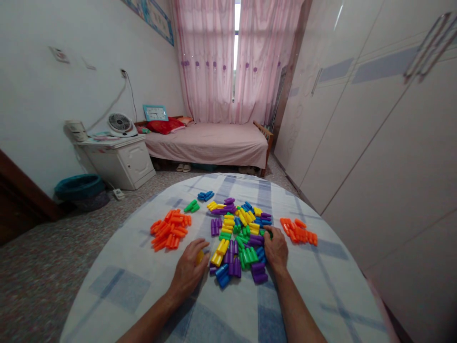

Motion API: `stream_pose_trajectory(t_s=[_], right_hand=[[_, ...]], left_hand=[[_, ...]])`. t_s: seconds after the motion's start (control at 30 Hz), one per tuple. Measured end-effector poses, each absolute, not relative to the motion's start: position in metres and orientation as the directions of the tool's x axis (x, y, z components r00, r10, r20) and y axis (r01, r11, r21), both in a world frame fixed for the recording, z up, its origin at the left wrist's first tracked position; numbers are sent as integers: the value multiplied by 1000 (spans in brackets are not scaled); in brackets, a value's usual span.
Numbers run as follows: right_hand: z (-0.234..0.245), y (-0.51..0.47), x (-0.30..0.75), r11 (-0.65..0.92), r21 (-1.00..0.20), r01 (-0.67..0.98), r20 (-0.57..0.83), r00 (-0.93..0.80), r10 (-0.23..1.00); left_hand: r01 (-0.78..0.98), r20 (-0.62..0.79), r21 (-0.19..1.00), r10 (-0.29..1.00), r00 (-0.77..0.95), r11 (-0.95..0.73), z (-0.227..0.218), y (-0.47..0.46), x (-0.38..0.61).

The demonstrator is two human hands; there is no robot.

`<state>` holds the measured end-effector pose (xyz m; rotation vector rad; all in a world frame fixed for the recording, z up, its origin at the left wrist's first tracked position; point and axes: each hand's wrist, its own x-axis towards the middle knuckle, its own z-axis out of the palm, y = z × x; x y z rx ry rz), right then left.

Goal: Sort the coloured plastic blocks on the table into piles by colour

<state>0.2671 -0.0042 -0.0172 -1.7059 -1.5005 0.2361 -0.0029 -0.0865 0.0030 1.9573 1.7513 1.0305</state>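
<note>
A mixed pile of ribbed plastic building blocks [246, 216] in yellow, purple, green and blue lies in the middle of the round table. At its left side, my left hand [188, 267] is closed around a yellow block [200, 257], partly covered by the fingers. My right hand [277, 250] rests at the pile's right edge, fingers curled over a green block [270, 234] that is mostly hidden. Orange blocks [169, 231] form a heap left of the pile. A smaller group of orange blocks [299, 232] sits beyond my right hand.
Green blocks [192, 206] and blue blocks [205, 196] lie apart at the far left of the pile. A checked cloth [121, 286] covers the table. Behind stand a bed [214, 140] and a white cabinet [134, 162]; a wardrobe [374, 157] lines the right.
</note>
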Motion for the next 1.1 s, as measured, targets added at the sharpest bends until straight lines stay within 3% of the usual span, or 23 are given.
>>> stream_pose_trajectory(t_s=[0.2,0.6,1.1], right_hand=[[-18,-4,267,62,-676,735,368,264,891],[-17,-4,266,45,-682,730,358,280,891],[-16,-4,267,52,-688,724,362,280,889]], left_hand=[[660,314,720,949,-32,-216,5,-60,17],[756,353,571,927,125,-320,-5,-82,-4],[800,394,499,909,132,-333,-5,-88,-4]])
